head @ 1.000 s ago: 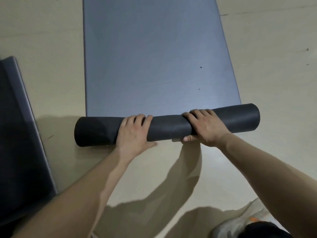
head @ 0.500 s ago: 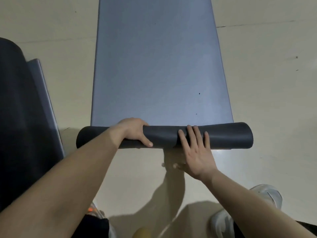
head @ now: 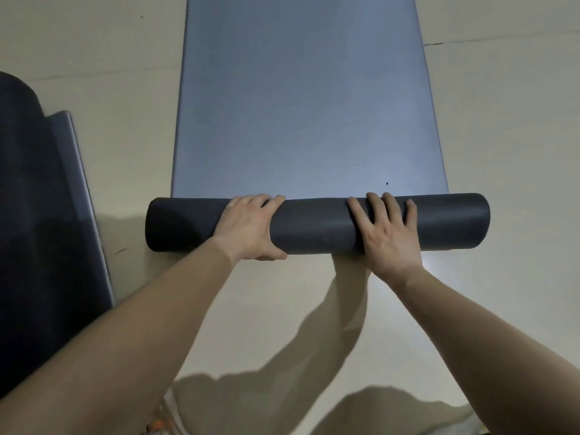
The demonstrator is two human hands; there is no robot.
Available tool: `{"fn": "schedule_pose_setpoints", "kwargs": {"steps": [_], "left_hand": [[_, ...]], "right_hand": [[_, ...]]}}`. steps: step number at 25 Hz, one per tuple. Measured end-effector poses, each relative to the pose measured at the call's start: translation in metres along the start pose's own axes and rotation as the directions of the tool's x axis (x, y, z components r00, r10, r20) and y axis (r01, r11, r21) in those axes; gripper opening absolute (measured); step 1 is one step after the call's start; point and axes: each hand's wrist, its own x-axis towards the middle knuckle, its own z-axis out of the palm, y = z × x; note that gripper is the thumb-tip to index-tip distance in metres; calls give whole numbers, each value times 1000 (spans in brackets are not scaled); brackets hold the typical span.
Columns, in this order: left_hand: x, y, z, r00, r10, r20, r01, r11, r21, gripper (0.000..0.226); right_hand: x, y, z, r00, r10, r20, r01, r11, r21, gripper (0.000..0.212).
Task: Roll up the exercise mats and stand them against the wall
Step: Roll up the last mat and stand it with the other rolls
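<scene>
Head view: left hand (head: 248, 227) wraps the rolled portion (head: 317, 226) of the mat (head: 301, 105) on the floor; right hand (head: 386, 233) presses flat, unclosed. Most length remains unrolled. Another mat (head: 47, 215), apparently part-rolled, waits left.

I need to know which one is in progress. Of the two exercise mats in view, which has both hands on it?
The blue-grey mat in the centre: left hand and right hand press its dark rolled end. The mat at the left edge lies untouched.

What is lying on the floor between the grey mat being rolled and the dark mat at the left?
Nothing: the head view shows only bare floor between them.
</scene>
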Motion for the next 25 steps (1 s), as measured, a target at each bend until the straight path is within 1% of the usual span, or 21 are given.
{"fn": "schedule_pose_setpoints", "kwargs": {"steps": [1, 2, 4, 5, 6, 9, 11, 12, 13, 15, 16, 17, 18, 19, 20, 21, 22, 23, 24, 25], "left_hand": [[0, -2, -1, 1000, 14, 2, -14, 1000, -20, 114], [-4, -2, 0, 1000, 15, -11, -16, 1000, -8, 111], [-19, 8, 5, 996, 34, -79, -28, 997, 73, 101], [-29, 14, 7, 995, 37, -92, -30, 996, 85, 97], [-40, 21, 7, 997, 39, -66, -35, 997, 62, 94], [-77, 34, 8, 994, 46, 103, -33, 992, -121, 92], [-103, 41, 11, 964, 43, 261, 26, 966, -256, 92], [-111, 44, 14, 943, 50, 328, 53, 953, -297, 92], [-111, 43, 16, 924, 49, 379, 84, 941, -327, 92], [-99, 36, 5, 889, 32, 457, 178, 895, -410, 94], [-90, 31, 0, 872, 31, 488, 213, 874, -436, 94], [-86, 27, 0, 872, 31, 489, 223, 863, -454, 92], [-89, 29, -1, 894, 2, 449, 222, 868, -445, 87], [-97, 33, 3, 937, -70, 344, 217, 885, -413, 77], [-111, 40, 11, 976, -175, 127, 208, 916, -342, 66], [-129, 50, 22, 970, -228, -90, 202, 952, -229, 65], [-145, 61, 31, 957, -222, -187, 203, 972, -115, 78], [-148, 65, 38, 969, -200, -147, 197, 980, -34, 98], [-138, 61, 39, 981, -184, -64, 185, 983, 14, 117], [-120, 53, 33, 985, -172, -13, 172, 985, 23, 127]], "right_hand": [[9, 5, -2, 999, -23, -39, 23, 1000, -9, 100], [16, 6, -5, 998, -30, -49, 29, 999, -14, 97], [10, 2, -14, 1000, -16, 24, 16, 1000, 7, 94], [2, -2, -19, 997, -13, 72, 12, 1000, 9, 92], [-10, -5, -23, 993, -12, 121, 11, 1000, 10, 90], [-51, -7, -28, 960, -87, 268, 68, 995, 76, 89], [-73, -3, -34, 903, -159, 399, 105, 982, 155, 98], [-81, -1, -37, 889, -172, 425, 101, 977, 185, 102], [-87, -2, -38, 896, -162, 413, 85, 976, 199, 105], [-101, -15, -40, 939, -103, 329, 46, 983, 176, 112], [-111, -26, -37, 954, -76, 290, 34, 988, 149, 117], [-122, -37, -32, 957, -62, 284, 24, 990, 136, 123], [-125, -44, -28, 949, -69, 309, 30, 991, 127, 129], [-116, -44, -27, 939, -86, 332, 44, 990, 134, 132], [-97, -41, -26, 940, -97, 326, 42, 984, 171, 132], [-74, -33, -28, 942, -94, 322, 25, 977, 212, 132], [-52, -26, -35, 943, -93, 320, 15, 971, 240, 131], [-37, -23, -41, 951, -82, 297, 5, 968, 251, 127], [-31, -23, -42, 974, -63, 219, 3, 964, 266, 117], [-34, -28, -38, 995, -44, 88, 18, 962, 274, 103]]}}
